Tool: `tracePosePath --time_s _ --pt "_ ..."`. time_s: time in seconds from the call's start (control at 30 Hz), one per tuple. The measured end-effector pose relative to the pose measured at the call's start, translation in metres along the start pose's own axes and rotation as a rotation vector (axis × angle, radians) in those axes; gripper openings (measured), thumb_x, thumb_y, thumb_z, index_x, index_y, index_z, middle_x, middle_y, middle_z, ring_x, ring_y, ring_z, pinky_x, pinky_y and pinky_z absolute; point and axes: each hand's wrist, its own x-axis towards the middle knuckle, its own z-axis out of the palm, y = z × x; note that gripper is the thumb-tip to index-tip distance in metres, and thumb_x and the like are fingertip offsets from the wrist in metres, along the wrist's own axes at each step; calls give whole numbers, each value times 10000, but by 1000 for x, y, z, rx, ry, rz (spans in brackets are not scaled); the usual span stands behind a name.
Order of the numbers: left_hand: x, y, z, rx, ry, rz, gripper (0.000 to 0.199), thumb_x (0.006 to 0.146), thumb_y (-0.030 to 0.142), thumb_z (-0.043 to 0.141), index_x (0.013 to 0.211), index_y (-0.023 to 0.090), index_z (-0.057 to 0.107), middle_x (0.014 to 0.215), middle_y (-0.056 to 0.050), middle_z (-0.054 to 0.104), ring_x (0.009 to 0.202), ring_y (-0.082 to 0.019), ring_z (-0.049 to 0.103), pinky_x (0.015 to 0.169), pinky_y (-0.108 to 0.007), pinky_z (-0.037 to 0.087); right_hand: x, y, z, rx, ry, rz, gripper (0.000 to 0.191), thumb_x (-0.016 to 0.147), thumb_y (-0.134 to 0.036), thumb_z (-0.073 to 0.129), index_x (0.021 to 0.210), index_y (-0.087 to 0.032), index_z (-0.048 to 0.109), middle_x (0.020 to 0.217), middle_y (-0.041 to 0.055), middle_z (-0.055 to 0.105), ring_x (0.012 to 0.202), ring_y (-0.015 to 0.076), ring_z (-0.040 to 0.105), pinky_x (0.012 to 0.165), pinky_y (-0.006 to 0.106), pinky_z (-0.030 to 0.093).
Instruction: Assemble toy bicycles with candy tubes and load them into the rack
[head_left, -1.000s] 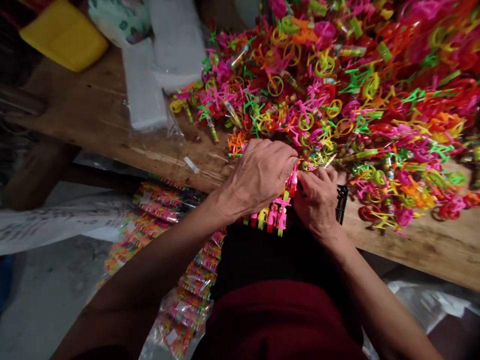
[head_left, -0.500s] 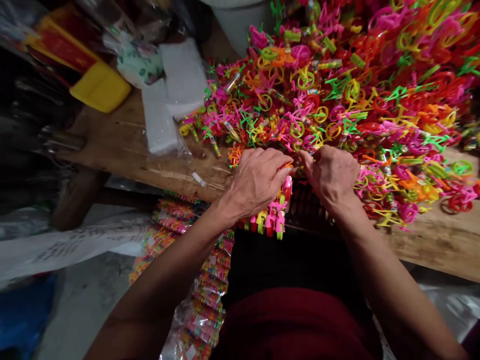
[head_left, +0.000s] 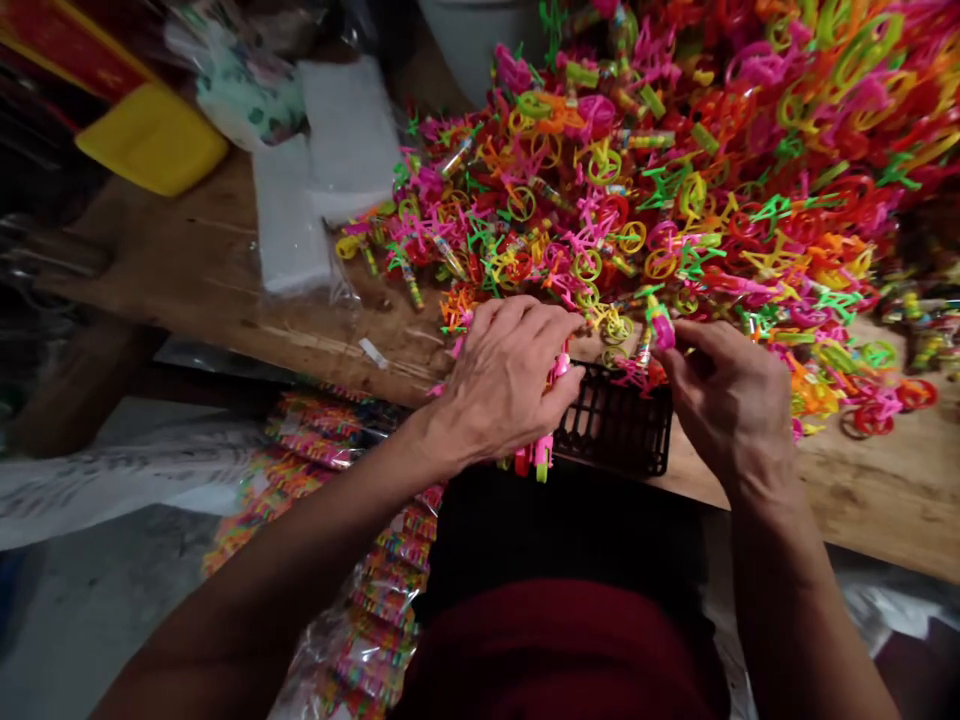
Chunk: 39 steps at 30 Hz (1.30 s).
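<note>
A large heap of small plastic pieces [head_left: 600,200] in pink, green, yellow, orange and red covers much of the wooden table. My left hand [head_left: 514,380] lies curved over a row of coloured pieces [head_left: 541,455] at the left end of a black slotted tray [head_left: 619,425]; its fingertips point to the heap. The tray's right part shows beyond my thumb. To the right of the tray, my right hand [head_left: 727,400] is closed, thumb against index finger, on a pink and green piece [head_left: 660,325] near the heap's front edge.
On the table's left lie white packets [head_left: 292,215], a yellow scoop-like object [head_left: 154,138] and a floral bag [head_left: 251,100]. A pale bucket [head_left: 480,45] stands behind. Strips of bagged coloured pieces [head_left: 390,590] hang below the wooden table edge [head_left: 892,510].
My right hand has moved right, away from my left hand, and now pinches a pink and green piece. More of the black tray shows. The view has shifted slightly.
</note>
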Motion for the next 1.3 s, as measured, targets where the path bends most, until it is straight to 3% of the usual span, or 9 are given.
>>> tracePosePath --time_s 0.2,0.37,0.47,0.63,0.77,0.83,0.93,1.1,1.3 --pt "0 -3 9 5 58 -50 371 931 289 521 1250 153 652 1252 -103 712 1184 -301 592 1063 -466 406 -49 -8 4 141 -12 -70 120 914 -273 675 1001 -205 722 843 24 709 672 142 616 642 268 467" --pt "-3 -1 9 -6 43 -53 336 945 284 508 1222 165 655 1242 -108 704 1200 -303 583 1064 -478 406 -71 -13 18 196 -11 -133 97 913 -226 651 996 -218 701 814 17 701 660 149 623 632 282 488" --pt "-4 0 9 -21 38 -54 327 951 285 498 1221 184 653 1240 -106 698 1215 -312 574 1078 -509 396 -76 -15 21 209 -23 -186 130 947 -186 591 1010 -217 701 907 55 718 758 172 671 664 295 512" --pt "-3 1 9 -48 28 -75 322 972 305 486 1228 194 647 1263 -107 679 1250 -323 559 1110 -531 378 -86 -6 23 159 -2 -224 32 917 -214 691 935 -229 713 765 16 635 631 145 591 565 279 476" --pt "-3 2 7 -42 -8 -106 331 972 309 484 1253 239 645 1286 -83 672 1266 -330 550 1124 -551 368 -100 10 23 106 83 -291 186 892 -180 710 1064 -249 696 976 71 730 823 204 699 713 334 563" --pt "-2 3 6 -46 -24 -115 335 982 327 479 1267 252 641 1293 -73 666 1276 -331 544 1130 -555 365 -104 12 23 89 116 -310 231 898 -184 689 1121 -239 664 989 83 742 861 219 719 732 337 564" --pt "-2 3 6 -55 -27 -115 344 1011 358 450 1279 251 637 1311 -74 658 1283 -329 537 1142 -546 358 -102 5 22 49 119 -301 214 942 -195 594 1150 -227 631 974 98 739 868 230 718 715 340 547" --pt "-2 3 7 -48 -14 -102 375 1048 372 374 1281 246 640 1308 -74 665 1274 -317 539 1143 -525 358 -94 -17 28 202 -66 -274 178 953 -205 562 1103 -212 657 965 92 739 824 219 706 700 333 547" --pt "-3 3 10 -55 16 -100 347 1032 329 392 1256 249 645 1276 -68 665 1280 -315 535 1150 -541 350 -96 -29 51 372 0 -127 75 941 -225 644 992 -218 698 861 41 728 734 179 679 652 312 536"
